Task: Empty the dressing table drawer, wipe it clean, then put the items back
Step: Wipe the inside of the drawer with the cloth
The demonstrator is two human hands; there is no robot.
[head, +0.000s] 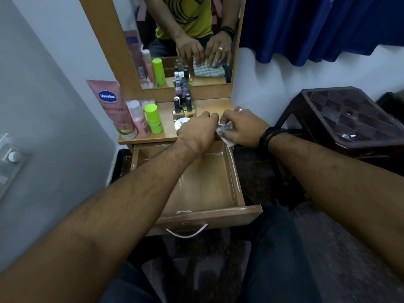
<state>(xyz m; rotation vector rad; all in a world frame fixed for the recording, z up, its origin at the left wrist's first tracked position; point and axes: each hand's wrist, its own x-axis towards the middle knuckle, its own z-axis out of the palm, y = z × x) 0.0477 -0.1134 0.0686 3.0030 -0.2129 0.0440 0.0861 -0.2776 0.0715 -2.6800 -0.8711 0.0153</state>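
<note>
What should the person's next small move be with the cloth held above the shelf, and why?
Probably bring the cloth down into the open drawer and start wiping. Both the left hand and the right hand grip it above the shelf, the drawer looks emptied, and the bottles stand on the shelf.

I saw the drawer (203, 182) pulled out and bare inside, open from above. Bottles (182, 103) and tubes (140, 119) crowded the tabletop's left; a stool (349, 119) blocked the right.
</note>
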